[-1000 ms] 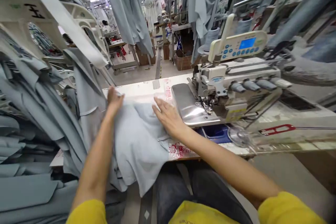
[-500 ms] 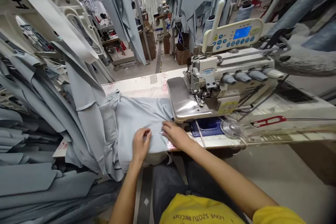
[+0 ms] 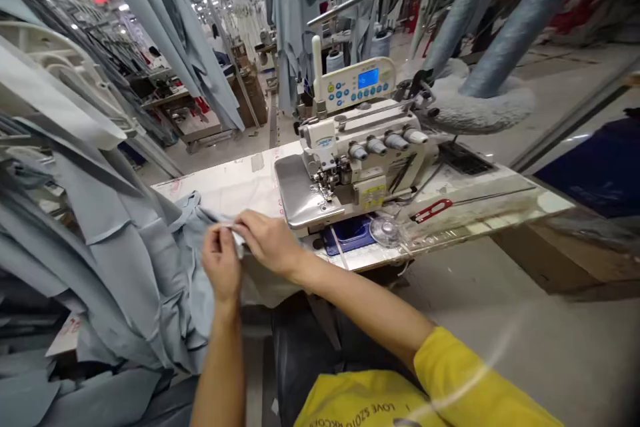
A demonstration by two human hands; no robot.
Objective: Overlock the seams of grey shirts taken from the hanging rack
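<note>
A light blue-grey fabric piece (image 3: pixel 263 278) hangs over the front edge of the sewing table, left of the sewing machine (image 3: pixel 360 160). Its upper edge is pinched up between my two hands, which are close together. My left hand (image 3: pixel 223 263) is closed with thumb and fingers on that edge. From the right, my right hand (image 3: pixel 270 240) grips the same edge, fingertips nearly meeting those of the left. The fingers hide part of the fold. The machine's metal plate (image 3: pixel 300 190) lies just beyond my right hand.
Many blue-grey fabric pieces (image 3: pixel 115 240) drape at the left. Red thread snips (image 3: pixel 433 211), a clear round disc (image 3: pixel 387 231) and a blue tray (image 3: pixel 350 233) lie at the table's front. Thread cones (image 3: pixel 520 40) stand at the back right. A cardboard box (image 3: pixel 560 260) sits below.
Both hands have moved left and together, lifting the fabric's edge that lay flat on the table. The head view has turned right.
</note>
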